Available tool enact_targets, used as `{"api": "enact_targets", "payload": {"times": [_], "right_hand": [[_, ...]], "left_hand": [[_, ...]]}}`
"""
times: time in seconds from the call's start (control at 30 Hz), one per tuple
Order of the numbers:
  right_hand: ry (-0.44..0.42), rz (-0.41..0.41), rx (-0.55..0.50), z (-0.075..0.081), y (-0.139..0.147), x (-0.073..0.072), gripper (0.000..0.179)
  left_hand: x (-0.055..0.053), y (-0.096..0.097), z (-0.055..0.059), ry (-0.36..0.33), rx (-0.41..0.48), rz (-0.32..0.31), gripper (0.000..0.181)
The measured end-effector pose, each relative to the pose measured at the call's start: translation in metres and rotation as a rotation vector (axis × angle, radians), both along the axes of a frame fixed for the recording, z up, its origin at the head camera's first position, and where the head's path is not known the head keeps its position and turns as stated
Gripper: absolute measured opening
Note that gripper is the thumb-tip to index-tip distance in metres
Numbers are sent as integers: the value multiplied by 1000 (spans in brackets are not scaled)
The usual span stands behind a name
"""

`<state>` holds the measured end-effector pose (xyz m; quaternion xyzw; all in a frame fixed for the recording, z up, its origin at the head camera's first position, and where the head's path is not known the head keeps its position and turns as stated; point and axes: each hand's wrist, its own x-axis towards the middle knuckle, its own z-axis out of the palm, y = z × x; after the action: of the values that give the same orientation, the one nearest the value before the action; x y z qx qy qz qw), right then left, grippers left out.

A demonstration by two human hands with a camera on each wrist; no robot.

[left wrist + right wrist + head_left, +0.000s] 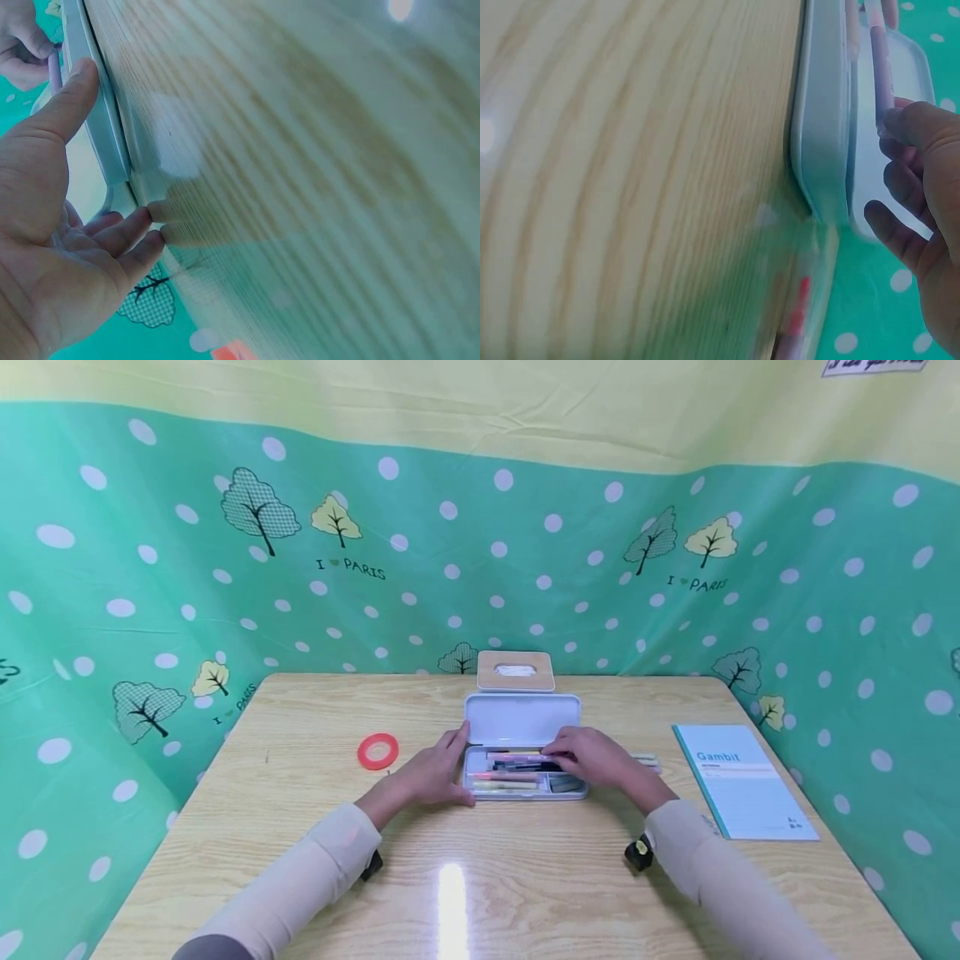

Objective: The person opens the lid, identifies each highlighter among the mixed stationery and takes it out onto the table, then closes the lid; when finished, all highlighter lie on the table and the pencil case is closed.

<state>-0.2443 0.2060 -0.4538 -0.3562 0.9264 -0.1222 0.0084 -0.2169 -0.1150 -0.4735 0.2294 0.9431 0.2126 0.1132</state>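
Observation:
A light pencil case (525, 798) lies on the table with its lid (522, 718) raised at the back. Several pens and pencils (506, 777) fill its long compartment, and a grey item (566, 785) sits in the small one at the right. My left hand (435, 774) rests at the case's left side, thumb by the front corner, fingers extended toward the hinge. Over the right part of the case, my right hand (591, 756) pinches a pale purple pen (883, 67) near one end, between thumb and fingertips.
To the left lies a red ring-shaped roll of tape (378, 752). A tissue box (515, 685) stands behind the lid. More pens (647, 762) lie right of the case, partly behind my right hand. A light blue notebook (750, 785) is near the table's right edge.

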Motion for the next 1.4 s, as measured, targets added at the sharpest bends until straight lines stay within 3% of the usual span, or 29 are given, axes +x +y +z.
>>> {"api": "enact_targets", "payload": {"times": [0.37, 1.07, 1.4], "right_hand": [[-73, -150, -49, 4, 37, 6, 22], [-16, -207, -92, 0, 102, 22, 19], [56, -233, -41, -4, 126, 30, 18]], "left_hand": [[-1, 0, 1, -8, -6, 3, 133], [-1, 1, 0, -20, -15, 10, 135], [-1, 1, -1, -7, -13, 4, 135]]}}
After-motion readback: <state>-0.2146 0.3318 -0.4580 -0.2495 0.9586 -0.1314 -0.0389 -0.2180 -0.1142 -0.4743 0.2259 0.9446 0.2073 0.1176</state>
